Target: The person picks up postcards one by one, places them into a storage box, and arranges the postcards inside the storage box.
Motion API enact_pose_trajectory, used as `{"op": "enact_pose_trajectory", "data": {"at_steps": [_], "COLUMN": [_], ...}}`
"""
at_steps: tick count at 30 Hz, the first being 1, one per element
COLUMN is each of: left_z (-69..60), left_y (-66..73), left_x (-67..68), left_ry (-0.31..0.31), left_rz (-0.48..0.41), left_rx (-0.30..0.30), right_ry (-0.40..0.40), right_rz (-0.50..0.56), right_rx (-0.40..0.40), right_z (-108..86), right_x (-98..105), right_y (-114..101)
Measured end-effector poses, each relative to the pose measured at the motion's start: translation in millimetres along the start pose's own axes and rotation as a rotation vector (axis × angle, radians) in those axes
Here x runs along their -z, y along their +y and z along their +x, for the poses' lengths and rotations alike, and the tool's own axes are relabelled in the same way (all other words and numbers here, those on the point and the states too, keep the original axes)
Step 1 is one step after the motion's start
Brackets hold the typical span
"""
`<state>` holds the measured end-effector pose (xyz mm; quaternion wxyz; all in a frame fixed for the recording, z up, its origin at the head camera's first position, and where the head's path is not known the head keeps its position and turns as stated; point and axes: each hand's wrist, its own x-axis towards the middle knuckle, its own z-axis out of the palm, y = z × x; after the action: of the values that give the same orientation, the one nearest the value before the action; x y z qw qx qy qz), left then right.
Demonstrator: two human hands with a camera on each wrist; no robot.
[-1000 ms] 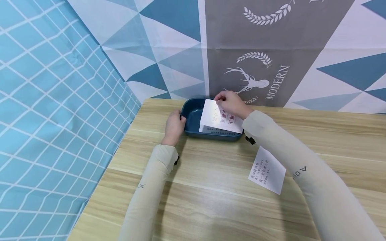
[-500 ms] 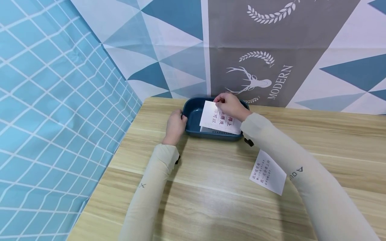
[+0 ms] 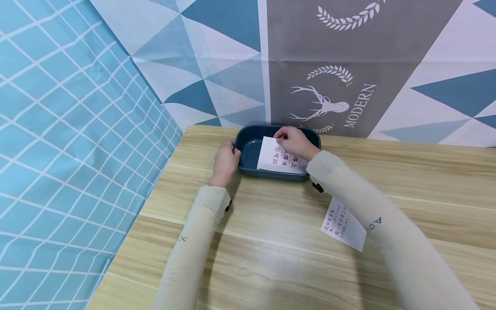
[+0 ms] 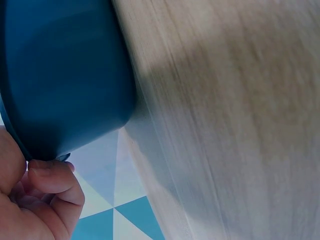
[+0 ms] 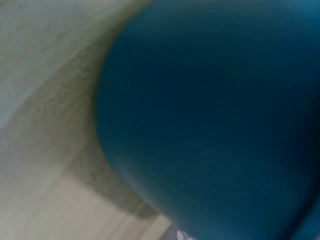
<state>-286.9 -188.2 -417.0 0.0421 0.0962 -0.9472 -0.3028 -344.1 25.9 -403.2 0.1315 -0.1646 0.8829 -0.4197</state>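
Observation:
A dark blue rectangular bin stands on the table against the back wall. At its left end my left hand grips the rim; in the left wrist view the thumb and curled fingers pinch the edge. Inside the bin's right half, my right hand pinches the top edge of a white card with red printed characters. The card lies low in the bin and hides what is under it. The right wrist view shows only the bin's outer wall, not the hand.
Another white card with dark print lies on the wooden table, partly hidden by my right sleeve. A patterned backdrop rises right behind the bin. A blue grid-patterned sheet borders the table's left side.
My right hand has lowered the red-printed card into the bin, and it now covers the printed paper seen beneath it earlier. My left hand has stayed on the rim.

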Motion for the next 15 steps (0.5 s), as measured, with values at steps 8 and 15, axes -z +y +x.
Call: {"op": "enact_pose_trajectory", "data": {"at_steps": [8,15], "left_z": [0.1,1.0], "left_y": [-0.8,-2.0], "left_x": [-0.9,-2.1], "left_ry": [0.004,0.011], "left_rz": [0.009,0.017], "left_rx": [-0.008,-0.017], "right_ry": [-0.002,0.001], "right_rz": [-0.024,-0.077], "right_rx": [0.029,0.028], "right_z": [3.3,5.5], "right_x": [-9,-14], "right_y": [8,9]}}
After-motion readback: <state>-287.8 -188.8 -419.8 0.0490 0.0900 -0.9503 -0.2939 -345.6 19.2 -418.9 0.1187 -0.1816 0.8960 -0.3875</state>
